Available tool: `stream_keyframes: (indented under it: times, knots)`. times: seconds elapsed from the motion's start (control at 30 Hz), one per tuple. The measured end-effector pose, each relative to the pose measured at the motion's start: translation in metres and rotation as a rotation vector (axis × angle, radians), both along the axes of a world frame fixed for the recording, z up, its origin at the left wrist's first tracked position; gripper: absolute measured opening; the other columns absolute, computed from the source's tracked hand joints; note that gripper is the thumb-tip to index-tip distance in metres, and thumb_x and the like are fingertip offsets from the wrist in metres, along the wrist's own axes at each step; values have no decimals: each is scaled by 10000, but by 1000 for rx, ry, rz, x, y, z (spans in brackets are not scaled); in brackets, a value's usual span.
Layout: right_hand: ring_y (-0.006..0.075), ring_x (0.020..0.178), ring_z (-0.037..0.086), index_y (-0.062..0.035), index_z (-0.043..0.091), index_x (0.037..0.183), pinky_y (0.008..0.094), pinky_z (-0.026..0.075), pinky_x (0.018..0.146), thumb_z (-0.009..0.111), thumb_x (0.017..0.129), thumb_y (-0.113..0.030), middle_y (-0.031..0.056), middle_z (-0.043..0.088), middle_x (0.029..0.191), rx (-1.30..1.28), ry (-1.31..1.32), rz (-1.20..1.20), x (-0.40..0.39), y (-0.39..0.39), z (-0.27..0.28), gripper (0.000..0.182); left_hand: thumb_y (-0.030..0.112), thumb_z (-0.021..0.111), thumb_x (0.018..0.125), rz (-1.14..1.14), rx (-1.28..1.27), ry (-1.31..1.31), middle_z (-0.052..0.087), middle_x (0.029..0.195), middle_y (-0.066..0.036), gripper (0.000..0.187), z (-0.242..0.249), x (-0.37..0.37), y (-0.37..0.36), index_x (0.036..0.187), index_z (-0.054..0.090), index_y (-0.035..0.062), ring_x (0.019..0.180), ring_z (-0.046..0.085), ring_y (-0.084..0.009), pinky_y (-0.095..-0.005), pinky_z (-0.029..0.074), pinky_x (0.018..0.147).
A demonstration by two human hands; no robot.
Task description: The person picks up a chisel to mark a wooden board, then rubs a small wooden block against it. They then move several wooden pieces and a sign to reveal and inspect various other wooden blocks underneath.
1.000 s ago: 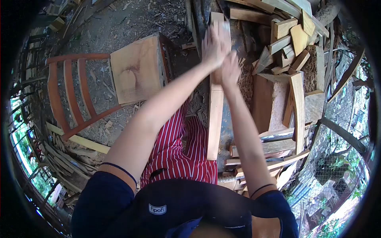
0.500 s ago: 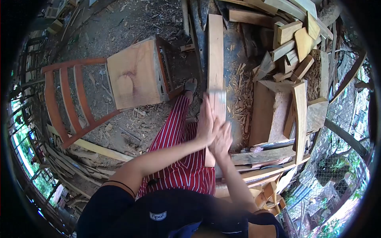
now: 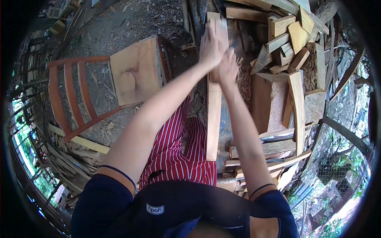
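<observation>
Both arms are reaching to the top center of the frame. My left hand (image 3: 211, 47) and right hand (image 3: 227, 66) are pressing together on something over the far end of the long plank (image 3: 213, 119); motion blur, so I can't tell what they're gripping or how tightly. Plank is running up the middle, chair (image 3: 99, 85) lying at left, offcut pile (image 3: 291, 39) at upper right. Risk: plank isn't visibly clamped, so it may be shifting under push and my hands could slip into the offcuts.

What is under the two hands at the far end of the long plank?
The plank runs beneath the left hand and right hand. Any tool in their grip is covered and motion-blurred; I cannot tell. Wood shavings lie alongside.
</observation>
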State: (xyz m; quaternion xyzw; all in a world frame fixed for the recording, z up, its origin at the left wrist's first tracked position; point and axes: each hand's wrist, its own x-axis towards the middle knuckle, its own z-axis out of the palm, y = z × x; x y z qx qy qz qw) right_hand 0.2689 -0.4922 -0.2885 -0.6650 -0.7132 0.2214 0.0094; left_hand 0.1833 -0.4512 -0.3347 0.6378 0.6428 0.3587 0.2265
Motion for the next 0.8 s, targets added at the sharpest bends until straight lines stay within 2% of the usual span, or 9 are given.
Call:
stream_keyframes:
  times: [0.07, 0.17, 0.23, 0.33, 0.43, 0.53, 0.57, 0.7, 0.8]
  knots:
    - [341, 1026, 540, -193, 351, 1416, 413, 521, 763, 539, 835, -221, 223, 458, 1178, 15, -20, 9, 14, -67, -6, 612, 150, 464, 913, -114, 19, -171, 130, 1521, -297, 759, 19, 7, -71, 1492, 3, -19, 1404, 176, -437, -453, 173, 1159]
    - [355, 939, 558, -88, 420, 1352, 428, 524, 720, 547, 828, -236, 226, 491, 1078, 13, -29, 27, 34, -186, 1, 560, 154, 492, 915, -88, -268, -200, 54, 1544, -270, 812, 29, 30, -197, 1491, -56, -14, 1426, 120, -419, -475, 145, 1166]
    - [348, 856, 529, -82, 475, 1272, 424, 496, 717, 535, 837, -235, 190, 471, 960, -97, -45, 4, 44, -246, 17, 466, 169, 498, 914, -144, -414, -168, 26, 1544, -276, 832, 37, 38, -266, 1483, -77, -28, 1430, 100, -422, -474, 134, 1171]
    - [337, 820, 509, -50, 501, 1200, 409, 470, 694, 528, 833, -216, 173, 458, 886, -141, 12, 66, 59, -288, 20, 404, 195, 495, 918, -193, -507, -168, 18, 1540, -288, 838, 43, 39, -308, 1476, -82, -43, 1433, 85, -421, -467, 120, 1175]
    - [334, 828, 514, -50, 510, 1182, 415, 470, 669, 527, 826, -211, 167, 468, 870, -84, 0, 70, 53, -256, 16, 390, 197, 477, 923, -150, -490, -178, 21, 1549, -268, 809, 36, 40, -288, 1484, -59, -34, 1438, 81, -411, -461, 114, 1176]
    - [305, 872, 532, -133, 425, 1368, 382, 502, 671, 522, 832, -218, 153, 453, 958, -110, -77, 75, 36, -169, 14, 551, 165, 462, 903, -55, -217, -150, 111, 1534, -273, 772, 24, 32, -190, 1490, 0, -33, 1408, 175, -427, -478, 157, 1165]
    - [309, 890, 537, -153, 419, 1367, 378, 511, 685, 531, 828, -231, 154, 454, 961, 13, -78, 86, 32, -137, 2, 556, 158, 457, 899, -34, -151, -160, 131, 1529, -275, 762, 22, 27, -152, 1493, 17, -27, 1407, 186, -419, -486, 163, 1162]
    - [359, 962, 549, -161, 415, 1329, 429, 525, 730, 530, 852, -222, 179, 477, 1026, 125, -39, 83, 4, -3, -6, 494, 165, 462, 879, 9, 98, -51, 234, 1490, -300, 737, -3, -3, -11, 1463, 90, -89, 1379, 270, -411, -511, 204, 1139]
    - [356, 1025, 546, -139, 450, 1247, 429, 534, 763, 569, 835, -209, 184, 485, 1053, 161, 65, 70, -11, 55, 0, 435, 178, 477, 871, 46, 21, -9, 264, 1470, -315, 745, -2, -16, 49, 1442, 105, -122, 1362, 297, -422, -504, 216, 1135]
